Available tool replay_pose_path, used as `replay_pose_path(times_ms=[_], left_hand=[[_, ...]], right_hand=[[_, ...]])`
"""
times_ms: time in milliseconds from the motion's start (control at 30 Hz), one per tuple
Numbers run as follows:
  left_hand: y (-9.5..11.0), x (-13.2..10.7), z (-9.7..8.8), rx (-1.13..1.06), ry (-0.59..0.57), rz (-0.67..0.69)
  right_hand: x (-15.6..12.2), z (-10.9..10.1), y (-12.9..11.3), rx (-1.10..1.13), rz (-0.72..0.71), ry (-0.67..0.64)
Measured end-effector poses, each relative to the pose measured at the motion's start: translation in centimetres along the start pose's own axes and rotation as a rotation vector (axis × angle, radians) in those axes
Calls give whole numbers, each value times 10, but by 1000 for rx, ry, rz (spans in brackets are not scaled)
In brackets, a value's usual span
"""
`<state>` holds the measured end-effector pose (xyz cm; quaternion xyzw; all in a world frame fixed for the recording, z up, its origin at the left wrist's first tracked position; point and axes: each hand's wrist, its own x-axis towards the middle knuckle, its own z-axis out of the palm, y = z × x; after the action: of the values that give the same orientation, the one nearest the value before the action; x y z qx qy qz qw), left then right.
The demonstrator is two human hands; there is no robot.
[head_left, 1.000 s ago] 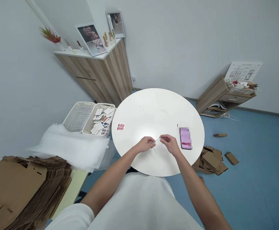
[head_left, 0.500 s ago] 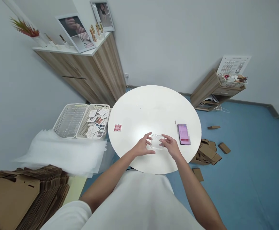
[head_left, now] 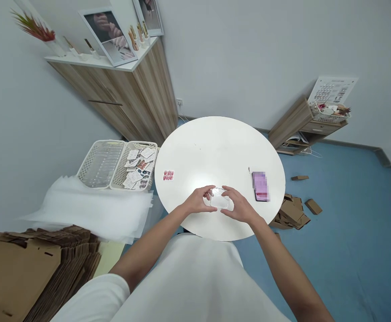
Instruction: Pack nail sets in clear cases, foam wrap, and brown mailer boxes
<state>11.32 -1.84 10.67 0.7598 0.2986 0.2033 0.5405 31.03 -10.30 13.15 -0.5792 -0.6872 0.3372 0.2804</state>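
Observation:
A clear plastic case (head_left: pixel 219 199) is held between my two hands over the near part of the round white table (head_left: pixel 215 147). My left hand (head_left: pixel 200 199) grips its left side, thumb at the near edge and fingers at the far edge. On the opposite side my right hand (head_left: pixel 237 205) has its thumb and fingers curved around the case in the same way. To the left on the table lies a small card of red press-on nails (head_left: pixel 168 175). A phone with a purple, partly blurred screen (head_left: pixel 260 186) rests at the right.
Left of the table stand a white basket of cards (head_left: pixel 137 167) and a white basket of clear cases (head_left: pixel 99 165). White foam sheets (head_left: pixel 95 208) and stacked flat cardboard (head_left: pixel 17 273) are nearer me. Folded brown boxes (head_left: pixel 291 212) lie on the floor at right.
My right hand has spread from the case's right edge to grip it with thumb and fingers. The left hand has closed onto the left side. The whole view has shifted slightly.

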Motion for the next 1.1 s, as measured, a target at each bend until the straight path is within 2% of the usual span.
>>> replay_pose_path(times_ms=[200,633,900,1100], left_hand=[[2,1,1,-3,11,-42],[-2,2,19,-334,-26,-142],[-5,1,30,-508,-6,-153],[-5,0,31,-570,15,-195]], right_hand=[[6,1,-1,-9,-40,59],[5,-1,8,120,3,109],[8,7,17,271,3,160],[11,18,24,363,26,191]])
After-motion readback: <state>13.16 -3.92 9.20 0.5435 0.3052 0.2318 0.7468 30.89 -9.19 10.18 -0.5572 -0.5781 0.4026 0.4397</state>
